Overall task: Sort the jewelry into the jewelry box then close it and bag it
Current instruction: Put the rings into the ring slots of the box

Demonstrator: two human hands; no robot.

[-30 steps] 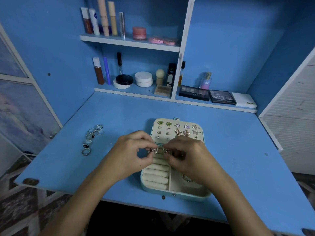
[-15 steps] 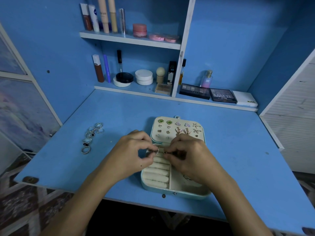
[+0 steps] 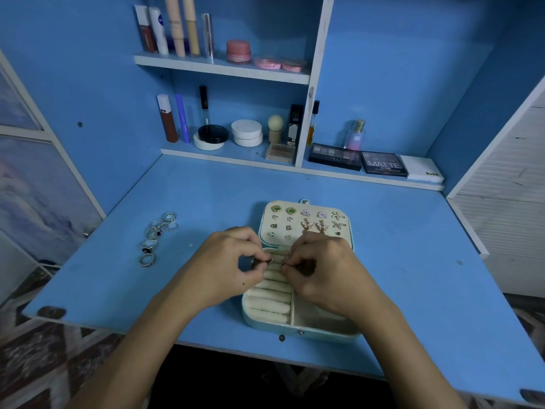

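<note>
An open pale-blue jewelry box lies on the blue desk, its cream lid laid back and studded with several pairs of earrings. Cream ring rolls fill its left half. Both hands hover over the top of the rolls. My left hand and my right hand each pinch an end of a small gold piece of jewelry between fingertips. Several silver rings lie loose on the desk to the left.
The blue desk ends at a near edge just in front of the box. Shelves at the back hold cosmetics tubes, round jars, a perfume bottle and eyeshadow palettes.
Both hands stay pinched on the small piece over the ring rolls, with only slight finger movement. The view has tilted a little.
</note>
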